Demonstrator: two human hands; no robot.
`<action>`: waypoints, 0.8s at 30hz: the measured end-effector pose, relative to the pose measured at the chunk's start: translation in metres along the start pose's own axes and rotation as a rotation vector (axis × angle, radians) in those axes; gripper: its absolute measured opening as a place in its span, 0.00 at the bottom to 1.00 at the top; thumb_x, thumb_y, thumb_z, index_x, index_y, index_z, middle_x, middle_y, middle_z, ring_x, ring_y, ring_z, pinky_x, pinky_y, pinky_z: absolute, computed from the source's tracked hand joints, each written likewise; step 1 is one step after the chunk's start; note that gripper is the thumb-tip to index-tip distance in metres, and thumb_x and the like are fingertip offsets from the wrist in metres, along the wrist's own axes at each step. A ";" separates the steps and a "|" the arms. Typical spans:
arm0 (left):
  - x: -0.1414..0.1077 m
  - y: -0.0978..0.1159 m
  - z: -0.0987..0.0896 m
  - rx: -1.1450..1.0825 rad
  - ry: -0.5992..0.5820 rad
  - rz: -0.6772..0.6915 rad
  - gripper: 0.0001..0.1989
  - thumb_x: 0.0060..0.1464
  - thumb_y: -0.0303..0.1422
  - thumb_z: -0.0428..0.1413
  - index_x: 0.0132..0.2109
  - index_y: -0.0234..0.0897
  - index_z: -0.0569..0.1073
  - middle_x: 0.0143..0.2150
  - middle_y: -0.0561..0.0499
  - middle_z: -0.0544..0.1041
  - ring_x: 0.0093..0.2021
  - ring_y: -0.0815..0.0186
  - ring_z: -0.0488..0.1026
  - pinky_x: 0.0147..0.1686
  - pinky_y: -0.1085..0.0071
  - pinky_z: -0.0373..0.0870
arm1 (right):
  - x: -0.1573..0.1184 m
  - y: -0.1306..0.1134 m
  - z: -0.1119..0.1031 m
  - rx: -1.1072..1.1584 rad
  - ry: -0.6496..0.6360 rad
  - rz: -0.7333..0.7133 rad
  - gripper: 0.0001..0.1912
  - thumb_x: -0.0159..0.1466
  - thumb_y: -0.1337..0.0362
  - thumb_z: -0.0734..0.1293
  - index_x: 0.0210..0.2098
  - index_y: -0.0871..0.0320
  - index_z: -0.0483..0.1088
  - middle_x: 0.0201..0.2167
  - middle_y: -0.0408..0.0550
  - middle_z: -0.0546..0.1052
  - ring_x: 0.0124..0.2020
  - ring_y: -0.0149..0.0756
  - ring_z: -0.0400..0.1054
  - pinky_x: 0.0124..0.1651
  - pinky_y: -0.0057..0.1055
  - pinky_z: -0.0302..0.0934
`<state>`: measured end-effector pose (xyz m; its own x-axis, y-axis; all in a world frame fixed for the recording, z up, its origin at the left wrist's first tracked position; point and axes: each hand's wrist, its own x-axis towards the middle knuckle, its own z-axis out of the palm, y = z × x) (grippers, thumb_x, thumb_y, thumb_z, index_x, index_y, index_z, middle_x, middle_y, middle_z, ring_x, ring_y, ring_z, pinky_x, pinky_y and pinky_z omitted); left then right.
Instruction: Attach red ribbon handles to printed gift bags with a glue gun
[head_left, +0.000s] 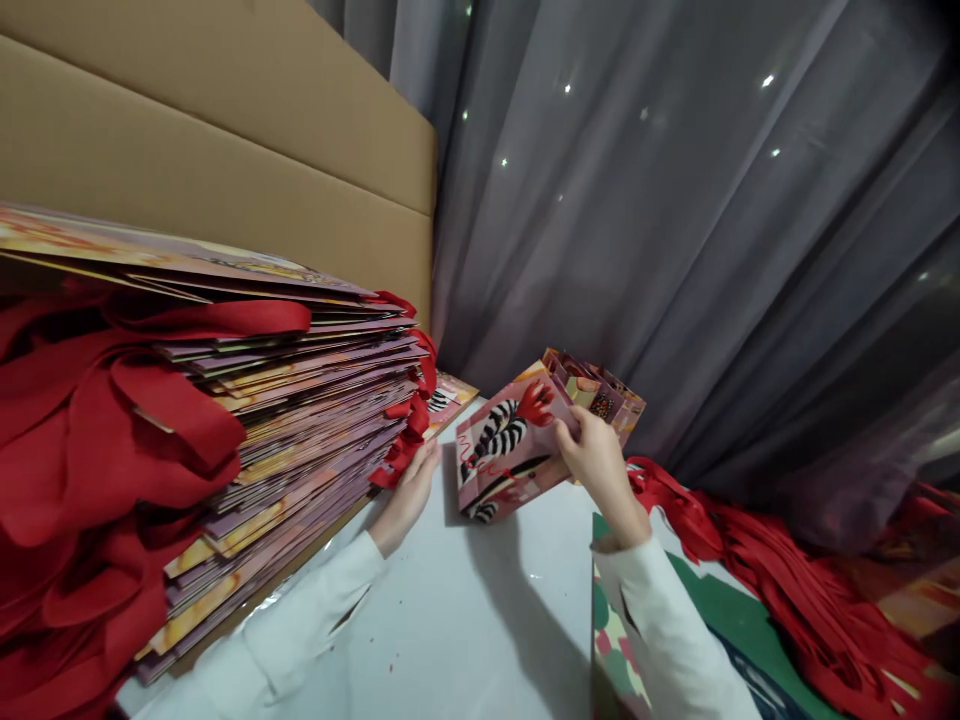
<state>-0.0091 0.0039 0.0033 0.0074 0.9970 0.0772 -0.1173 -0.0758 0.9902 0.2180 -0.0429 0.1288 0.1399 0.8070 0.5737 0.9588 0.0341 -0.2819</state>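
At nine o'clock, red ribbons (67,440) spill from a stack of printed card (300,430). At seven, the left hand (409,496) is beside the stack; I cannot tell whether its fingers grip. Toward five, near centre, the tilted pink bag (516,440) has its edge pinched by the right hand (598,458) at four.

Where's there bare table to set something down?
The white tabletop looks mostly bare between the left sleeve and the green printed item, nearer than the held bag. Crowded: left, the paper stack and red ribbons; right, more ribbons.

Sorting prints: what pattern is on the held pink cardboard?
Pink cardboard: black-and-white stripes, red motifs; best in head view.
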 end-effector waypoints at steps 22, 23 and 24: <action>-0.028 0.014 0.011 0.104 0.087 0.229 0.14 0.56 0.44 0.49 0.42 0.40 0.69 0.42 0.46 0.76 0.44 0.59 0.73 0.46 0.63 0.68 | 0.040 -0.117 0.221 0.146 -0.456 0.133 0.15 0.67 0.55 0.64 0.42 0.62 0.72 0.37 0.49 0.77 0.36 0.35 0.71 0.41 0.35 0.66; -0.027 0.015 0.010 0.100 0.089 0.230 0.13 0.56 0.44 0.49 0.42 0.40 0.69 0.42 0.46 0.76 0.43 0.60 0.73 0.46 0.63 0.68 | 0.039 -0.117 0.226 0.185 -0.470 0.161 0.16 0.67 0.54 0.64 0.43 0.61 0.71 0.38 0.48 0.76 0.36 0.34 0.71 0.42 0.36 0.67; -0.027 0.016 0.010 0.096 0.088 0.230 0.13 0.56 0.43 0.49 0.41 0.40 0.69 0.41 0.46 0.76 0.43 0.60 0.74 0.45 0.64 0.69 | 0.040 -0.116 0.229 0.224 -0.481 0.186 0.16 0.67 0.53 0.64 0.42 0.61 0.71 0.38 0.48 0.76 0.37 0.34 0.71 0.42 0.37 0.67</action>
<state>-0.0013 -0.0242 0.0178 -0.0956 0.9505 0.2957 -0.0113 -0.2980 0.9545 0.0563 0.1206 0.0083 0.1228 0.9876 0.0980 0.8454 -0.0524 -0.5315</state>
